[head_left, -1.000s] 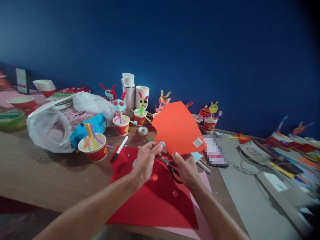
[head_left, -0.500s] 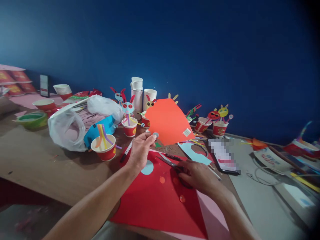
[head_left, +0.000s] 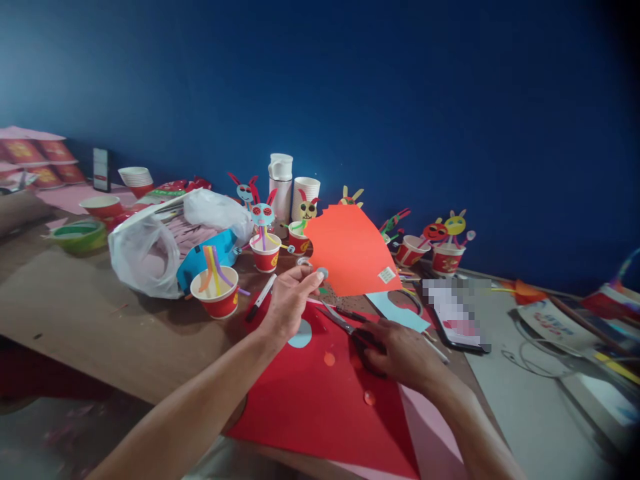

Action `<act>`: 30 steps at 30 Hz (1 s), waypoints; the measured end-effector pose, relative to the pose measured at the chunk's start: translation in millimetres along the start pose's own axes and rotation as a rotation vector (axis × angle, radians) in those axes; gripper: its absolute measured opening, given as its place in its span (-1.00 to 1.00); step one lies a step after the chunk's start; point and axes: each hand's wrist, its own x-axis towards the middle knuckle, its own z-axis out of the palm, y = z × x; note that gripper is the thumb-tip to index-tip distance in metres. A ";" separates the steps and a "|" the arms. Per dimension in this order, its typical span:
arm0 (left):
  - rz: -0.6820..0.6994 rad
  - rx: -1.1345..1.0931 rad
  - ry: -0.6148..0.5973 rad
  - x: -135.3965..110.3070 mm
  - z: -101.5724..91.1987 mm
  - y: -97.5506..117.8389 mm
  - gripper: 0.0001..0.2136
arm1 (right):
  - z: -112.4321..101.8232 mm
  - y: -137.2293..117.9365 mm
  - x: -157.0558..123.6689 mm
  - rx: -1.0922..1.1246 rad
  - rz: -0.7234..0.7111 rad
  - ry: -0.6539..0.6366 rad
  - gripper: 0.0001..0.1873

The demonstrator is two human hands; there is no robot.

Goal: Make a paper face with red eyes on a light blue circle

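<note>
My left hand [head_left: 290,300] pinches the edge of an orange sheet of paper [head_left: 350,247], which is held up with a cut, curved outline. A small grey round disc [head_left: 323,273] sits at the thumb tip. My right hand [head_left: 405,350] is closed around the dark handles of a pair of scissors [head_left: 343,321], their blades pointing left below the orange sheet. Under both hands lies a red sheet [head_left: 320,413]. On it are a light-blue paper circle [head_left: 301,335] and a small orange dot [head_left: 329,359].
A paper cup with straws [head_left: 215,303] stands left of my left forearm, by a white plastic bag [head_left: 145,260]. Animal-faced cup figures [head_left: 264,250] line the back near the blue wall. A phone [head_left: 460,320] lies at right. Another person's arm [head_left: 23,213] shows far left.
The view has turned slightly left, so everything sits a little further right. The orange sheet and scissors remain in my hands. More of the other person's arm shows at the left edge.
</note>
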 end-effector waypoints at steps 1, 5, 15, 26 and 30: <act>-0.001 -0.005 0.000 -0.1 0.1 0.4 -0.82 | -0.9 0.1 -0.2 -0.005 0.003 0.014 -0.57; -0.016 -0.025 0.002 -0.2 0.3 2.3 -0.82 | -3.2 2.3 -0.2 -0.040 0.017 0.025 -0.62; -0.002 -0.012 -0.009 1.5 -1.1 3.9 -0.82 | -3.7 2.4 -0.6 0.007 0.048 0.002 -0.63; 0.091 -0.009 0.085 12.6 -11.2 14.0 -0.85 | -25.5 21.6 -20.8 0.866 -0.089 -0.223 -0.65; 0.122 0.097 0.081 10.1 -11.7 14.7 -0.85 | -31.9 21.0 -27.4 1.116 -0.285 -0.206 -0.43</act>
